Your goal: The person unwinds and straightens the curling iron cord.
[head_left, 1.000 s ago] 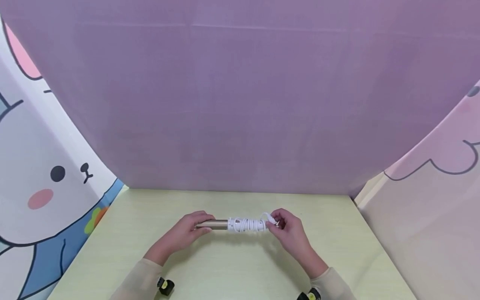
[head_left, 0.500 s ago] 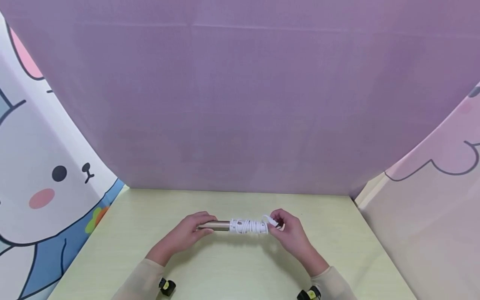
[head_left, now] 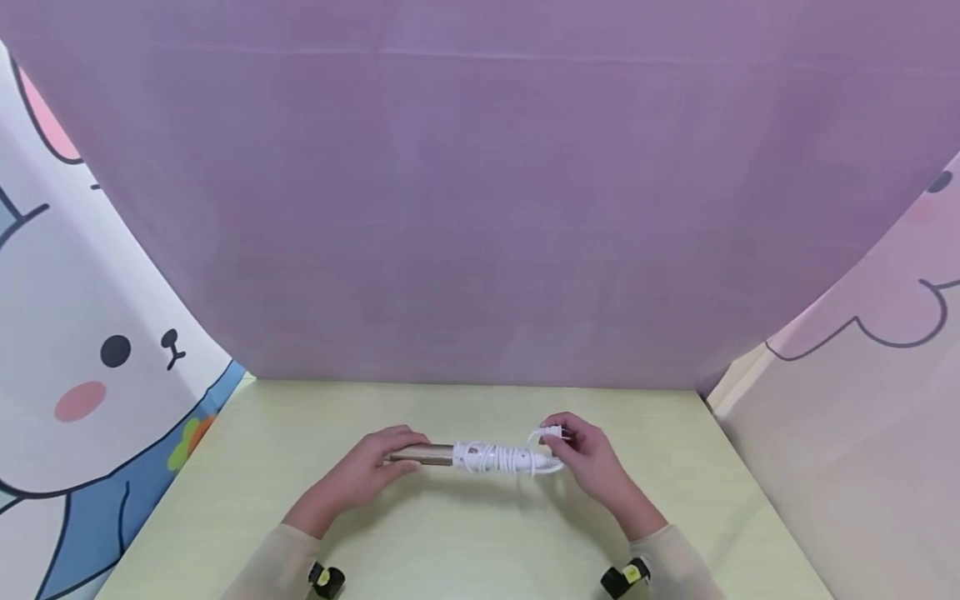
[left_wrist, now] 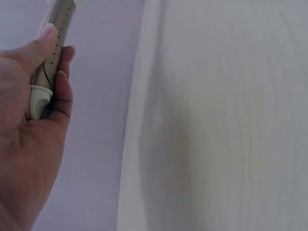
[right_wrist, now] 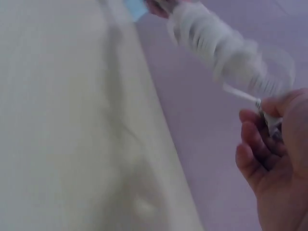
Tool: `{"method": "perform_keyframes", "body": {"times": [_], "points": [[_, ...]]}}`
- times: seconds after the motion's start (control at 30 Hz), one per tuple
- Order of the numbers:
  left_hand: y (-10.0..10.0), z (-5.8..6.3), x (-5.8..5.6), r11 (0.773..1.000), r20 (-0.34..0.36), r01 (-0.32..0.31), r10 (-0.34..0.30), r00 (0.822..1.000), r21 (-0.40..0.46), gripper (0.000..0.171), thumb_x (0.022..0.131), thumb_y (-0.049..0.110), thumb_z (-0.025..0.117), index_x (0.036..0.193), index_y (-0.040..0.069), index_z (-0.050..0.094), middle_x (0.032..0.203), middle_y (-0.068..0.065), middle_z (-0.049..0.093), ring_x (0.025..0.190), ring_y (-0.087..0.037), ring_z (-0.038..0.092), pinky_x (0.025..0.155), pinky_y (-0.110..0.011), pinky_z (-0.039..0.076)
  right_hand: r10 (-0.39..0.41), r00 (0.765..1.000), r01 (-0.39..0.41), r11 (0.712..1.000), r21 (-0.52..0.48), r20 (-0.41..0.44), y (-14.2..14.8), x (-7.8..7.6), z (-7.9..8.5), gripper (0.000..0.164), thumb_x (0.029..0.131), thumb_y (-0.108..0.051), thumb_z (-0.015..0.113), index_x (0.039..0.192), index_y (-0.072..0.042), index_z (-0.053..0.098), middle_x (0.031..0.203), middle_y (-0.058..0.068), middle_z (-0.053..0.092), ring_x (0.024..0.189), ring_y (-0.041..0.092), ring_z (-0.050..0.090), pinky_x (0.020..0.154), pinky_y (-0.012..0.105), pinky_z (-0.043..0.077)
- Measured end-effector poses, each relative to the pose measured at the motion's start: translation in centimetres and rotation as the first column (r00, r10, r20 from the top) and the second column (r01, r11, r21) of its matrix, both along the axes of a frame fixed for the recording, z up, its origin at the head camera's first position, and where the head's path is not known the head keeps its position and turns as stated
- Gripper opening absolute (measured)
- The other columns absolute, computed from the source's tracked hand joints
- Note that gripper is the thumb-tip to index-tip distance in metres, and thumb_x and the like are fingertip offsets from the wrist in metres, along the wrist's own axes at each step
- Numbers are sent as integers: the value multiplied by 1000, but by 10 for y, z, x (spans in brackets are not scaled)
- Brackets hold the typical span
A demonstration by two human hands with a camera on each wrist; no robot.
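Note:
A curling iron (head_left: 491, 457) is held level over the table, with a gold barrel to the left and a white handle to the right. White cord (head_left: 510, 459) is wound in several turns round the handle. My left hand (head_left: 378, 464) grips the gold barrel, thumb on the near side. In the left wrist view, the barrel (left_wrist: 57, 53) shows a row of small dark dots and a pale end cap. Between thumb and fingers of my right hand (head_left: 592, 467) is the cord's white plug (head_left: 553, 432), its prongs pointing right. The right wrist view shows the wound handle (right_wrist: 216, 45) blurred.
A pale wood-grain table (head_left: 465, 533) lies below, with shadows of both arms. Behind it hangs a purple cloth (head_left: 480, 208). Cartoon-printed cloths stand at the left (head_left: 150, 400) and right (head_left: 862, 417). Small black devices (head_left: 327, 579) are strapped at both wrists.
My right hand has shifted slightly right with the plug, and a loop of cord now stands loose past the handle's end. The left hand keeps its grip, nearly still.

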State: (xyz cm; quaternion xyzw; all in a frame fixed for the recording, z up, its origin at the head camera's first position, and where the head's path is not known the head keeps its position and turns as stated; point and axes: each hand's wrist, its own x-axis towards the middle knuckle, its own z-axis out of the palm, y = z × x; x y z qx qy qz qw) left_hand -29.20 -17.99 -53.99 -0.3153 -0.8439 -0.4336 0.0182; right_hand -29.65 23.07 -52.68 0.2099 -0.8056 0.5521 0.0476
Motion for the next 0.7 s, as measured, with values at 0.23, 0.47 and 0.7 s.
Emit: {"method": "perform_keyframes", "body": {"times": [0.23, 0.47, 0.7], "points": [[-14, 6, 1, 991, 23, -110, 109, 994, 70, 31, 107, 22, 76, 137, 29, 75, 122, 2, 75, 104, -15, 67, 93, -38, 54, 27, 999, -26, 997, -66, 25, 8, -3, -6, 18, 106, -1, 73, 124, 0, 76, 95, 13, 73, 78, 12, 62, 68, 29, 56], [-21, -1, -6, 969, -5, -229, 230, 973, 93, 28, 107, 19, 76, 135, 23, 75, 114, 8, 71, 93, -17, 61, 82, -34, 50, 74, 997, -74, 997, -13, -4, 1, 5, -9, 11, 101, -1, 79, 112, -4, 77, 96, 5, 72, 83, 9, 62, 70, 23, 53], [-18, -2, -10, 972, -68, -235, 235, 970, 4, 29, 106, 19, 78, 135, 17, 76, 115, 8, 71, 95, -11, 62, 84, -36, 54, 76, 987, -78, 997, -6, -141, -7, 17, 6, 14, 99, -1, 82, 108, -11, 78, 95, 3, 76, 84, 13, 63, 73, 26, 53]]}}
